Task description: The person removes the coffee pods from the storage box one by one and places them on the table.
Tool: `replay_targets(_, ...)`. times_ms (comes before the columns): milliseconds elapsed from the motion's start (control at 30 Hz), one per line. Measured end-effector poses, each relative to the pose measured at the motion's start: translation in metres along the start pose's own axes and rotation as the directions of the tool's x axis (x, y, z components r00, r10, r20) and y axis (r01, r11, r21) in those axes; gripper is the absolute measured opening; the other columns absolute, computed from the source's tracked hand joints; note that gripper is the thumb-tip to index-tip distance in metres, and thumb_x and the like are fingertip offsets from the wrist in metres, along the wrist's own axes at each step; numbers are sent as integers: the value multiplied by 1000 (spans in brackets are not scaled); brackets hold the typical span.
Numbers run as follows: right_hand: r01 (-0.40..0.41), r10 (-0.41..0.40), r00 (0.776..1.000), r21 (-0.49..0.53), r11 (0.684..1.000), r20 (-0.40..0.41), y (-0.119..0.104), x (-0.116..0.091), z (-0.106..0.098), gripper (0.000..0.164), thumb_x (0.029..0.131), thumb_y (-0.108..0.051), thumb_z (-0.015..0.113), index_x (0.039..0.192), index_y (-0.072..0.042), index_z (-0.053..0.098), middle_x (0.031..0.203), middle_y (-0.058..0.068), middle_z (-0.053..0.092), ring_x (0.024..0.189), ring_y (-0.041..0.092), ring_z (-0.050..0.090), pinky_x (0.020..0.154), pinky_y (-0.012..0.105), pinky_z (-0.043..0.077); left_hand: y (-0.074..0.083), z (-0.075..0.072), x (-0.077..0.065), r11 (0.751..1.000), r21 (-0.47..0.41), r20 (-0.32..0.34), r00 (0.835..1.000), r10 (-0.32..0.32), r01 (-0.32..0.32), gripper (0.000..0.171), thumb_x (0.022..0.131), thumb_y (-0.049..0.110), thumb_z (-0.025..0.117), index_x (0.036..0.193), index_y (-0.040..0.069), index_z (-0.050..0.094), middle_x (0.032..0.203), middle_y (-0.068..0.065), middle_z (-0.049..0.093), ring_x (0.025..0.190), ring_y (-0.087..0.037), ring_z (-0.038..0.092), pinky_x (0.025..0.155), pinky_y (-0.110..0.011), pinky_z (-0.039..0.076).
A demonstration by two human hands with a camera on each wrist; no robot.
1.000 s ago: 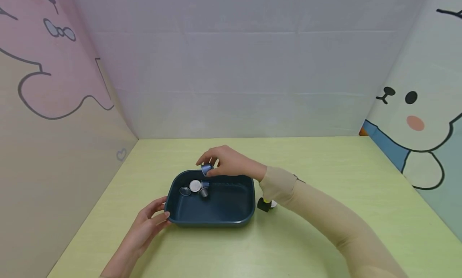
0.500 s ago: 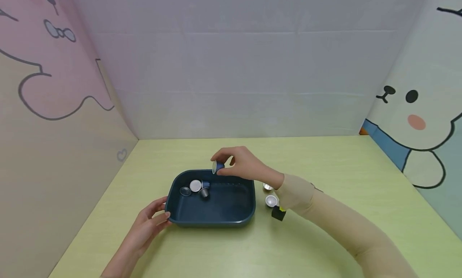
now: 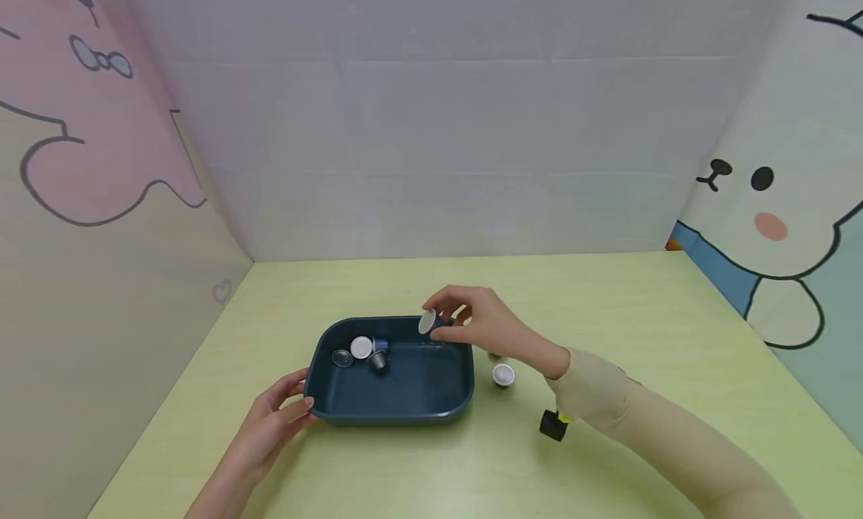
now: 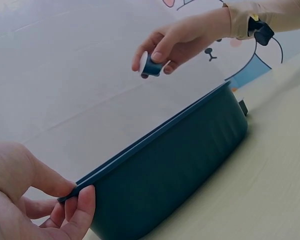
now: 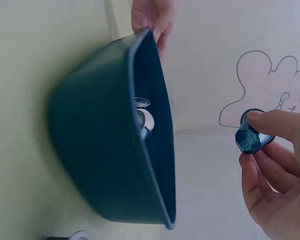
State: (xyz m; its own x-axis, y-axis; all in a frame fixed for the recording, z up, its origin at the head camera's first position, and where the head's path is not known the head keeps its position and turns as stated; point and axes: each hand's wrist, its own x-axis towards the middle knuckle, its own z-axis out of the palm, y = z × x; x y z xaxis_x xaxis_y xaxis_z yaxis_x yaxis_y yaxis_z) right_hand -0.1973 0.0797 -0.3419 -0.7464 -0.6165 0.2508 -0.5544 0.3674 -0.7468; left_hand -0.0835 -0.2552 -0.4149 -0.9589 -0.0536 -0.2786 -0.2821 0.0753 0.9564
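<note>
My right hand (image 3: 482, 320) pinches a blue coffee capsule (image 3: 428, 322) between thumb and fingers, above the back right rim of a dark blue plastic bin. In the right wrist view that capsule (image 5: 249, 137) shows its blue base toward the camera; a dark rim behind it may belong to a second one. The bin (image 3: 418, 418) is gripped at its left rim by my left hand (image 3: 273, 422), thumb on top and fingers outside. Inside, at the left, lie several capsules: a white-lidded one (image 3: 361, 347), a silver one (image 3: 342, 358), a blue one (image 3: 380, 344) and a grey one (image 3: 378, 362).
To the right of the bin a pale-lidded capsule (image 3: 503, 375) stands on the light yellow table (image 3: 377, 474); another (image 3: 495, 353) is mostly hidden by my right hand. A black wrist camera (image 3: 553, 425) hangs under the right sleeve. Printed cloth walls enclose the table.
My right hand has moved rightward across the bin's back rim with the blue capsule, uncovering a capsule on the table. My left hand keeps its hold on the rim.
</note>
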Motion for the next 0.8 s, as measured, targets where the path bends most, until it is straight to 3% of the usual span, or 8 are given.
replay_targets(567, -56, 57, 998, 36, 998, -36, 17, -49, -10, 37, 84, -12, 78, 119, -10, 67, 106, 3, 71, 92, 12, 66, 76, 24, 58, 2, 0, 0, 1000, 5, 6, 1000, 5, -5, 58, 97, 3, 54, 150, -1, 32, 116, -4, 43, 87, -9, 61, 81, -19, 56)
replay_targets(800, -28, 29, 999, 18, 999, -34, 27, -68, -9, 35, 82, -6, 77, 116, -8, 68, 105, 2, 70, 93, 12, 68, 79, 31, 60, 1, 0, 1, 1000, 14, 1, 1000, -10, 10, 57, 97, 3, 53, 150, 1, 32, 118, -5, 42, 87, -9, 61, 81, -19, 56)
